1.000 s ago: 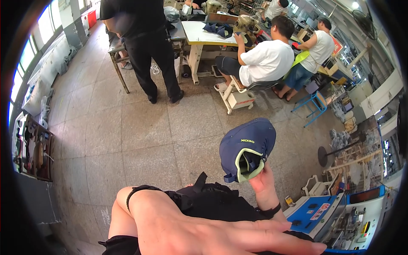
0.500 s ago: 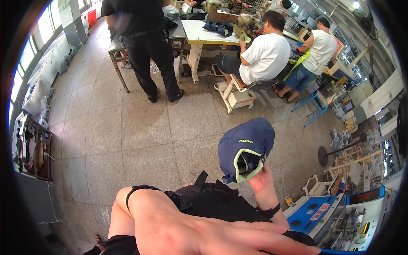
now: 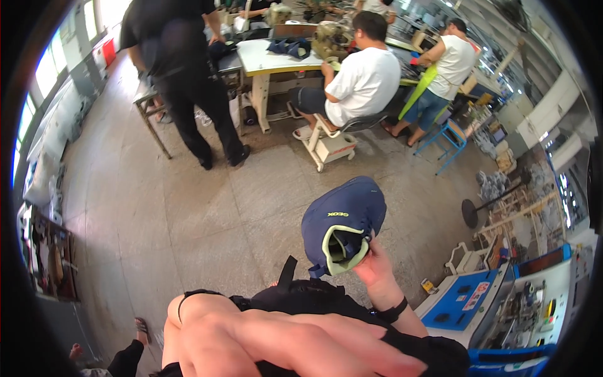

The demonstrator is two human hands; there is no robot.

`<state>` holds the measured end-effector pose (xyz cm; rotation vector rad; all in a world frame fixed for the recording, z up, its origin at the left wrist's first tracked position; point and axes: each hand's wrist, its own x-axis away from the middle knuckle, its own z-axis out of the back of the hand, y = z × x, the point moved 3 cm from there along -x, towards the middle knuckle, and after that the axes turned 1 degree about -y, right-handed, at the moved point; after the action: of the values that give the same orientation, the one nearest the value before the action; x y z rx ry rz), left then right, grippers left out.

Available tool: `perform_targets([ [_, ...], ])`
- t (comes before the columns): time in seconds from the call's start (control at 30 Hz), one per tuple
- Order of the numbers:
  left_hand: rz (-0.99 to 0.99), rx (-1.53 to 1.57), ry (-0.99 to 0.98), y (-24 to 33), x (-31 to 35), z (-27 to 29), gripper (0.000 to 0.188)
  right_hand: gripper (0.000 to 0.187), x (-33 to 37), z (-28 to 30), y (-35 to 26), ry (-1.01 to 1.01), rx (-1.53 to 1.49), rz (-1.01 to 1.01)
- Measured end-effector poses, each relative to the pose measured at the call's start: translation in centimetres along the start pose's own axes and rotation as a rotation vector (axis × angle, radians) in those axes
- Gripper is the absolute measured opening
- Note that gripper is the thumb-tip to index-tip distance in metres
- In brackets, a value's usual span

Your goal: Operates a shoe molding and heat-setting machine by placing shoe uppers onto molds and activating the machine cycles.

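Observation:
A navy shoe upper (image 3: 342,201) with lime-green lining round its opening hangs in front of me, right of the middle. My right hand (image 3: 377,269) grips it by the collar edge at its lower right, and the fingers inside the opening are partly hidden. The opening faces back towards me, with a short navy tab at its lower left. Large and close along the lower edge, my left hand (image 3: 314,344) stretches out to the right with its fingers extended. It is apart from the upper, and nothing shows in it.
Ahead, a person in white (image 3: 364,78) sits at a sewing machine (image 3: 333,41) on a white table (image 3: 251,58). A person in black (image 3: 179,63) stands left of it. A blue stool (image 3: 449,143) is farther right. A blue-and-white machine (image 3: 461,301) stands close at my right.
The view has swung slightly, so the surroundings and the shoe upper appear farther left. My left hand's fingers have shifted left and downward. My right hand keeps its grip.

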<state>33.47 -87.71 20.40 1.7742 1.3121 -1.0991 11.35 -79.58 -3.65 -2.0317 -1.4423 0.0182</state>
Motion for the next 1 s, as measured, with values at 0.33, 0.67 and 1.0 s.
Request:
perform_targets([
  [0.33, 0.428, 0.244, -0.193, -8.6, -0.9, 6.3, 0.019, 0.034, 2.1, 6.1, -7.3, 0.257, -0.129, 0.208],
  [0.67, 1.155, 0.200, -0.023, -31.7, 0.5, 16.9, 0.024, 0.042, -1.1, 20.2, -23.6, 0.471, -0.278, 0.472],
  [1.0, 1.709, -0.078, 0.993, -57.0, 5.9, 30.9, 0.010, 0.043, -8.5, 32.6, -45.7, 0.494, -0.323, 0.605],
])
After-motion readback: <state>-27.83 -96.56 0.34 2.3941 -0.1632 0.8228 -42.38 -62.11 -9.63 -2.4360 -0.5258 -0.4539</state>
